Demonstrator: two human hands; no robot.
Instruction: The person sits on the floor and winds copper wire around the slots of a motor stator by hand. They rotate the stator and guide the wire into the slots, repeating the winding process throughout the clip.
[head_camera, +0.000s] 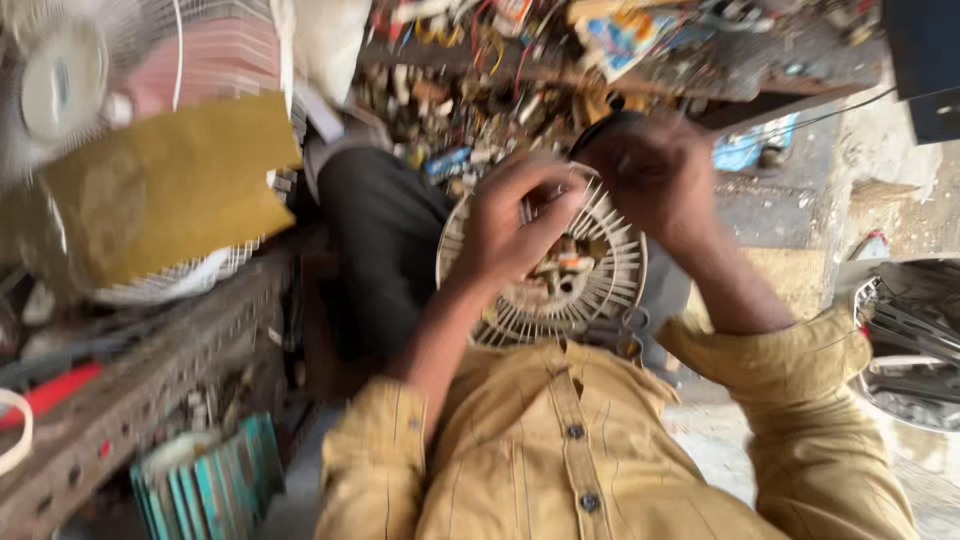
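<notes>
Cluttered workshop shelves of tangled wires and scrap fill the blurred background, a caged fan standing at left. Over the lap, the left hand curls its fingers closed on a white round ribbed fan grille; the right hand grips its top edge.

Your left hand and right hand gripped a round slatted fan grille: white plastic, matt, smooth ribs. Your shirt, lower centre: mustard woven cloth, matt, dark glossy buttons. Upper left, a fan guard: thin white wire. Left edge, a perforated shelf rail: dull, dusty metal.
</notes>
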